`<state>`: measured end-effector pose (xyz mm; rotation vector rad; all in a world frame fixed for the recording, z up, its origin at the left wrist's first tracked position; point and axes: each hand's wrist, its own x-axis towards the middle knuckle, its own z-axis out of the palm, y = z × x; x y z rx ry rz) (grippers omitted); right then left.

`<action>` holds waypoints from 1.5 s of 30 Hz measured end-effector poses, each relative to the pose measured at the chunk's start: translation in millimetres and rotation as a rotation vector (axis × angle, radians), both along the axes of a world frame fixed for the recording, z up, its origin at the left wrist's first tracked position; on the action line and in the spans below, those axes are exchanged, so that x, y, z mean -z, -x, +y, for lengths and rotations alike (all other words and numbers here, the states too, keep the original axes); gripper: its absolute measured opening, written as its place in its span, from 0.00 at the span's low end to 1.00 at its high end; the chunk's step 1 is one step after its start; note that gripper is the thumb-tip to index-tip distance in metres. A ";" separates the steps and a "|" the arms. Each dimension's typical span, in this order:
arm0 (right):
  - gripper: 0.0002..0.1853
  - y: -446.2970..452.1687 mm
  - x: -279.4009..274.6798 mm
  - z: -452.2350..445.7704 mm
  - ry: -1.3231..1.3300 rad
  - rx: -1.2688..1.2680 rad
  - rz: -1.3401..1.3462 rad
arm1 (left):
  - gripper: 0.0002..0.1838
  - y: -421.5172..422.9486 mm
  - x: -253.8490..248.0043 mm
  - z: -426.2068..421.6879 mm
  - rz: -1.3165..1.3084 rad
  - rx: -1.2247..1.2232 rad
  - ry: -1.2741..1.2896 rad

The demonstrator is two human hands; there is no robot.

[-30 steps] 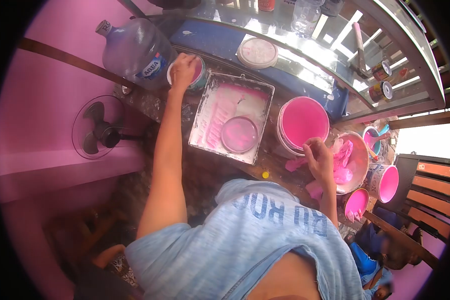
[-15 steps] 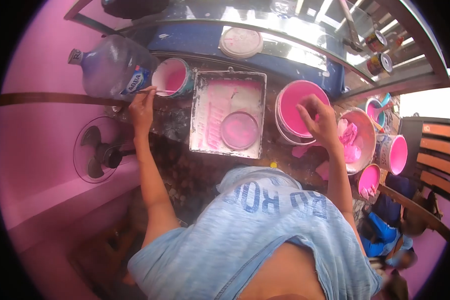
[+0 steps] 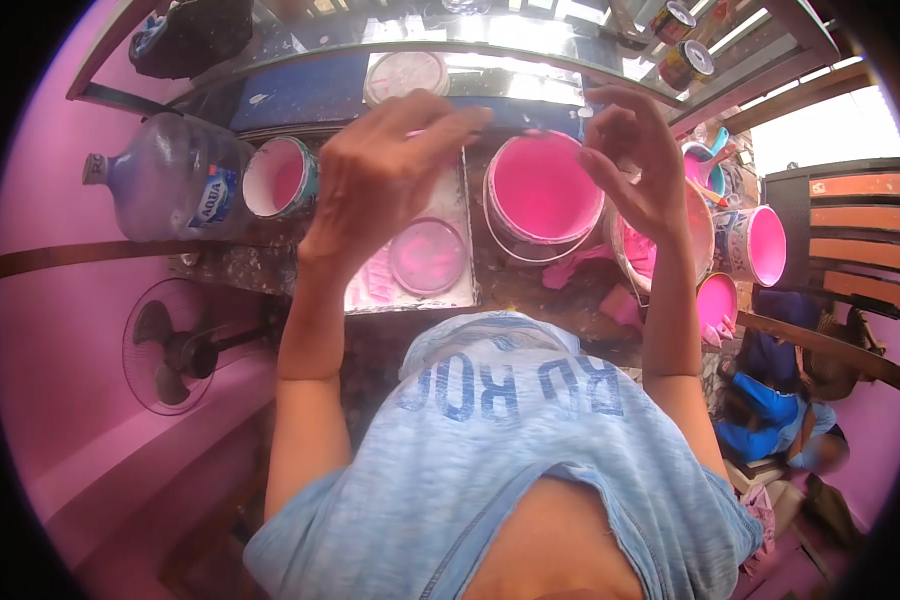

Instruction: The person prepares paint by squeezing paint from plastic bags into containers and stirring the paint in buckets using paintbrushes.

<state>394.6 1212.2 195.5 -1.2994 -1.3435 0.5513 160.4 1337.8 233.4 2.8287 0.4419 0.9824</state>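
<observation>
My left hand (image 3: 380, 165) is raised over the paint tray (image 3: 458, 292), fingers pinched together and pointing right. Whatever it may hold cannot be made out. My right hand (image 3: 635, 160) hovers at the right rim of a large bucket of pink paint (image 3: 545, 190), its fingers curved and thumb apart, with nothing visible in it. A round translucent lid (image 3: 427, 256) smeared with pink lies in the tray, which the left hand and forearm partly cover. Left of the tray stands a small pail (image 3: 275, 178) with pink paint inside.
A large water bottle (image 3: 180, 180) lies at the left, above a fan (image 3: 175, 345). Several pink-stained containers, including a tub (image 3: 767, 247), crowd the right side. A glass shelf with cans (image 3: 686, 64) overhangs the back. A person in blue (image 3: 770, 420) is at the lower right.
My left hand has left the small pail, where it held a thin stick, and moved right over the tray. My right hand has risen slightly, its thumb and fingers wider apart. The view has shifted.
</observation>
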 end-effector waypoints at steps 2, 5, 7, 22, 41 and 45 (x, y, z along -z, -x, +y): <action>0.28 0.3 -8.9 -22.9 0.009 0.040 0.011 | 0.17 -35.5 -1.2 -12.7 -0.151 0.163 0.060; 0.31 -10.9 -7.5 -43.8 -0.027 0.064 0.032 | 0.14 -77.2 8.6 -26.2 -0.227 0.324 0.248; 0.31 -16.6 -4.3 -54.0 -0.006 0.092 0.025 | 0.13 -97.9 31.7 -28.6 -0.150 0.343 0.368; 0.09 -33.3 122.8 -45.8 0.364 -0.013 -0.330 | 0.18 -65.6 184.4 1.2 -0.243 -0.147 0.726; 0.05 -34.2 133.1 -68.2 0.347 0.153 -0.241 | 0.34 -42.3 254.2 9.0 -0.082 -0.013 1.728; 0.06 -37.9 144.6 -65.2 0.286 0.198 -0.220 | 0.34 -44.1 257.4 7.1 -0.106 -0.009 1.775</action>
